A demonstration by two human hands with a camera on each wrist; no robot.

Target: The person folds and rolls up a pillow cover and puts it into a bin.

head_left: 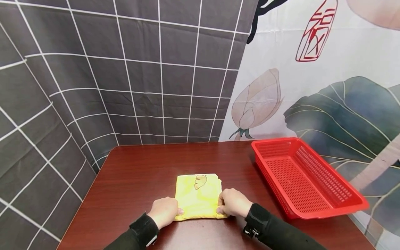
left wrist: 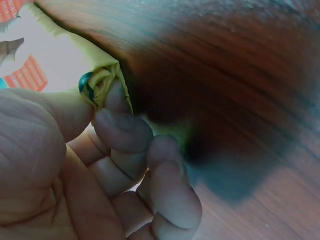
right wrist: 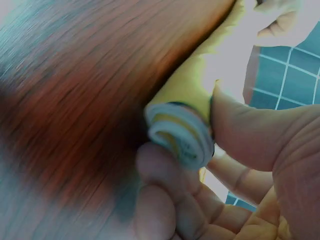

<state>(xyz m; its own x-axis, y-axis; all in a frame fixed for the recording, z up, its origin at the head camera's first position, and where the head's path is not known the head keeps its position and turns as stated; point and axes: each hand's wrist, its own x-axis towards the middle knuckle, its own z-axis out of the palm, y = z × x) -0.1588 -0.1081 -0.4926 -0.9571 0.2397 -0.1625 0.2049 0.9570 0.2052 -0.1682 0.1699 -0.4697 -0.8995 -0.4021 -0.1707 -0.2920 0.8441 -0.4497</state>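
Note:
A yellow folded cloth [head_left: 198,199] with a small brown outlined print near its far edge lies on the table. Its near edge is rolled into a narrow tube. My left hand [head_left: 164,211] pinches the left end of that roll between thumb and curled fingers. At the right end, my right hand [head_left: 235,202] grips the roll the same way. In the left wrist view the roll's end [left wrist: 102,85] shows spiralled layers with a dark green bit. White and yellow layers coil at the other roll end [right wrist: 177,135] in the right wrist view.
A red plastic basket [head_left: 331,211] with perforated walls stands on the right of the reddish-brown table [head_left: 140,166]. Behind the table hang a grey gridded cloth [head_left: 140,76] and a white flower-printed sheet [head_left: 268,52].

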